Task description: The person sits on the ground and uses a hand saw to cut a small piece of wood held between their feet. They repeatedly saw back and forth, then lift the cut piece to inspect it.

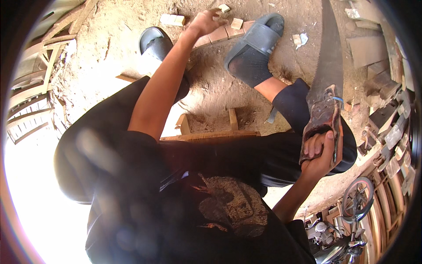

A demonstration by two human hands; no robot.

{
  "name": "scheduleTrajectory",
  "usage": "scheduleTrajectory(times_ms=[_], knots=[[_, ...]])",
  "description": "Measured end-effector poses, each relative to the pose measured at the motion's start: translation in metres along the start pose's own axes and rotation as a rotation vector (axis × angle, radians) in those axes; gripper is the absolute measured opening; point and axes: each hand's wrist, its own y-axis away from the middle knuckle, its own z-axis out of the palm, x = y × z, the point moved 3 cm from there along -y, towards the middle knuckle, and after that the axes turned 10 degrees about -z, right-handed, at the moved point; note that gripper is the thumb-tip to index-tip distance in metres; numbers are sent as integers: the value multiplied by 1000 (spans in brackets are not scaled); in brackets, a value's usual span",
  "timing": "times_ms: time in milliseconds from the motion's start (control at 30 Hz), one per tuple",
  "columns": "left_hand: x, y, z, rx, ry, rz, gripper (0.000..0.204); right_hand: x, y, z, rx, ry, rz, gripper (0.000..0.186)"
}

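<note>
My right hand [320, 152] is wrapped round the worn dark handle of a handsaw [327, 57]. The blade points away from me, and a blue tie [338, 99] sits where it meets the handle. Out in front, my left hand [206, 22] reaches over the dirt floor with its fingers apart and nothing seen in them. Close by its fingertips is a small pale wood block [224, 8]; I cannot tell whether they touch. Another pale block [172, 20] lies left of that hand, and a small square block [237, 23] lies to its right.
A row of reddish-brown blocks [218, 35] runs between my sandalled feet [259, 39]. Under my legs shows a low wooden seat [211, 135]. Wood scraps [387, 88] pile up along the right side, with a motorcycle [336, 237] at the lower right. Wooden slats [33, 92] stand at left.
</note>
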Motion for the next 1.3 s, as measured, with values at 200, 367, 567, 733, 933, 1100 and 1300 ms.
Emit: scheduleTrajectory(times_ms=[200,367,567,733,933,1100,1300], knots=[[14,9,33,-104,-233,-7,63,27,-37,5,15,8,42,31],[26,6,17,131,-114,-121,60,47,-46,10,-63,92,54,28],[-17,-20,-45,-19,-234,-353,60,55,-47,22,-60,138,112,42],[-110,-27,-98,-130,-768,-134,48,66,-47,25,-112,129,112,42],[-79,-10,-91,19,-737,-49,44,79,-44,17,-131,165,54,41],[-57,8,-111,130,-487,-38,51,73,-36,22,-149,97,78,39],[-29,31,-174,136,-352,-43,44,67,-33,21,-171,-30,105,34]])
